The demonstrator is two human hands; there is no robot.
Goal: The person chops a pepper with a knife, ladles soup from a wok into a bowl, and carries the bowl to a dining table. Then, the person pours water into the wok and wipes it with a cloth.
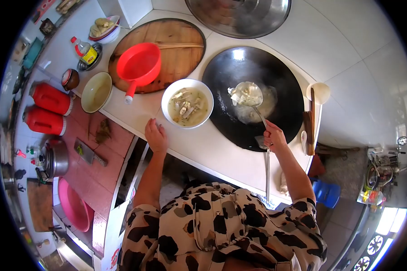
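My right hand point(274, 134) grips the handle of a metal ladle point(259, 114) over the black wok point(276, 65). The ladle's scoop holds pale, wet food, and a little cloudy liquid lies in the wok below it. A spatula point(268, 174) rests across the wok's near rim, beside my right hand. Left of the wok stands a white bowl point(168, 90) of soup point(196, 108) with pale pieces in it. My left hand point(156, 135) is at the counter's front edge, just left of and below this bowl, empty with fingers stretched out.
A red plastic dipper point(140, 63) sits on a round wooden board point(181, 58). Behind the wok lies a large metal lid point(239, 20). Wooden sticks point(309, 131) and a white spoon point(304, 141) lie to the right. A cleaver point(89, 153) is on the lower red-tiled surface at left.
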